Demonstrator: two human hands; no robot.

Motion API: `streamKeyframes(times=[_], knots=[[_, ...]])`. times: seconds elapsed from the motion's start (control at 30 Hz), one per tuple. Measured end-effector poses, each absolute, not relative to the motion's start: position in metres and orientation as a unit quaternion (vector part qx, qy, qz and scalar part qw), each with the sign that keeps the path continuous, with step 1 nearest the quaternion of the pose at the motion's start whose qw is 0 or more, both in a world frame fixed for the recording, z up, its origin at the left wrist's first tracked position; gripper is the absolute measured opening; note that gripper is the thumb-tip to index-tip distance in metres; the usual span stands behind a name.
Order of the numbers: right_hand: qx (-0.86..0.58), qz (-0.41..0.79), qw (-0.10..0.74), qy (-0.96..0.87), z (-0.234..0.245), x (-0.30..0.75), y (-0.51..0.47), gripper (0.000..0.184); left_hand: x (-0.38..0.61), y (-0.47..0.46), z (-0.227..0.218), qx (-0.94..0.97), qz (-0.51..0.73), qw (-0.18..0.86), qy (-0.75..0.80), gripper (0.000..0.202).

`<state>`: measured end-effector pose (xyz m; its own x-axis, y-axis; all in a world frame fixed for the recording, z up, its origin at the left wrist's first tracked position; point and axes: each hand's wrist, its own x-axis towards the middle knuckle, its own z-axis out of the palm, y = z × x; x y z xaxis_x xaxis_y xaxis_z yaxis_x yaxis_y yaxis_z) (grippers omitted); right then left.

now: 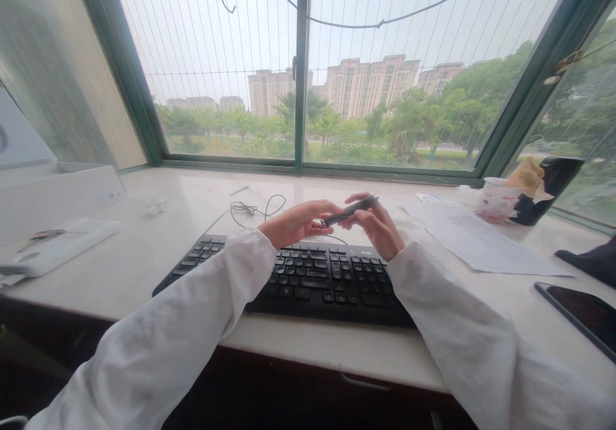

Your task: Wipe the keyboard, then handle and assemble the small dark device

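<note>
Both hands grip a slim, flat black object (353, 210) above the back edge of the keyboard. It tilts up toward the right, and its exact kind is unclear. My left hand (296, 221) pinches its lower left end, where a small squared tip shows. Around its right part are the bent fingers of my right hand (378, 224). The black keyboard (315, 279) lies on the table below, its left and right parts partly covered by my white sleeves.
A coiled cable (245, 208) lies behind the keyboard on the white table (274, 334). Right are paper sheets (486, 240), a paper cup (498, 199) and a phone (580, 311). Left stand a white box (58, 189) and a white slab (72, 244) with keys. A window closes off the back.
</note>
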<state>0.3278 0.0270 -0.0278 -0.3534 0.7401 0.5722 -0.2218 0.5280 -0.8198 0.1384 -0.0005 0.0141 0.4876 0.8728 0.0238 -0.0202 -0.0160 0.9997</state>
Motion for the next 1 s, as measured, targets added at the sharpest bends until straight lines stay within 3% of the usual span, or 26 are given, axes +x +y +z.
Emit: streamKeyframes(times=[0.43, 0.77, 1.0], knots=[[-0.217, 0.438, 0.535, -0.689, -0.0325, 0.3227, 0.0303, 0.025, 0.1447, -0.0056, 0.0142, 0.643, 0.376, 0.565, 0.355, 0.032], [-0.196, 0.534, 0.576, -0.587, -0.0267, 0.3178, 0.0273, 0.014, 0.1450, -0.0011, 0.0083, 0.646, 0.386, 0.564, 0.339, 0.029], [-0.187, 0.543, 0.573, -0.585, -0.0303, 0.3182, 0.0304, 0.030, 0.1464, -0.0011, 0.0081, 0.650, 0.389, 0.538, 0.370, 0.027]])
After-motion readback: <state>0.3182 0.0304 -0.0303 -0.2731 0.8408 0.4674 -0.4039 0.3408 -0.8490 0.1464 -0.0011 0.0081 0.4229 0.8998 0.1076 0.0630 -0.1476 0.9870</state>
